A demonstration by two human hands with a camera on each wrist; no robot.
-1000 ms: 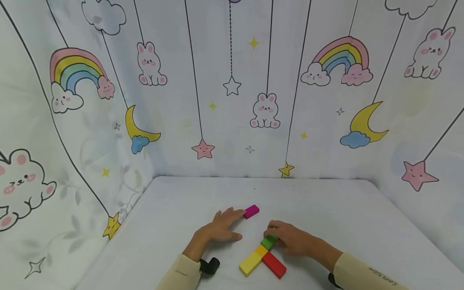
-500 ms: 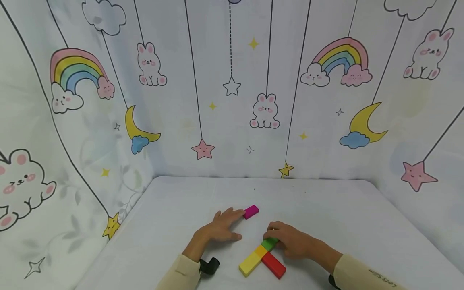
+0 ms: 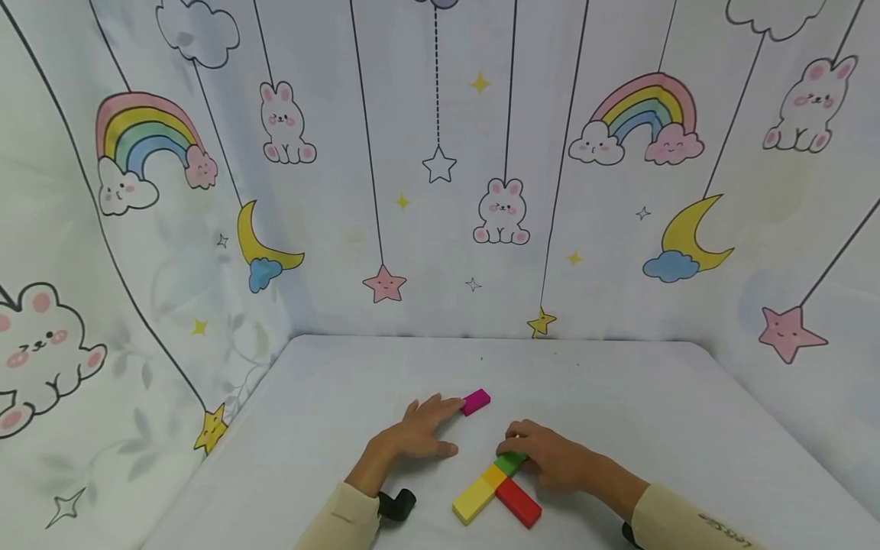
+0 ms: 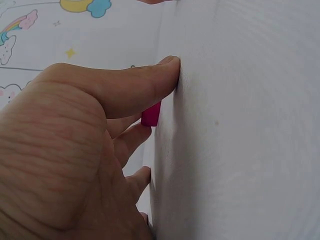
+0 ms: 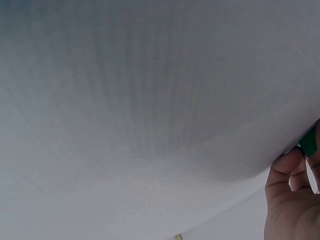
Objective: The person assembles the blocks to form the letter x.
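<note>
In the head view, my left hand (image 3: pixel 421 431) rests on the white table with fingers stretched out, fingertips touching a magenta block (image 3: pixel 476 402). The left wrist view shows the thumb on the tabletop and the magenta block (image 4: pixel 151 115) partly behind it. My right hand (image 3: pixel 550 454) pinches a green block (image 3: pixel 509 463), whose far end is hidden under the fingers. That block lies in line with an orange block (image 3: pixel 493 478) and a yellow block (image 3: pixel 473 501). A red block (image 3: pixel 519 502) angles off to the right from the orange one. The right wrist view catches only a corner of the green block (image 5: pixel 309 143).
The white tabletop (image 3: pixel 619 397) runs back to a cloth backdrop (image 3: pixel 440 252) printed with rabbits, stars and rainbows, which also closes in both sides. A black wrist device (image 3: pixel 399 505) sits at the left cuff.
</note>
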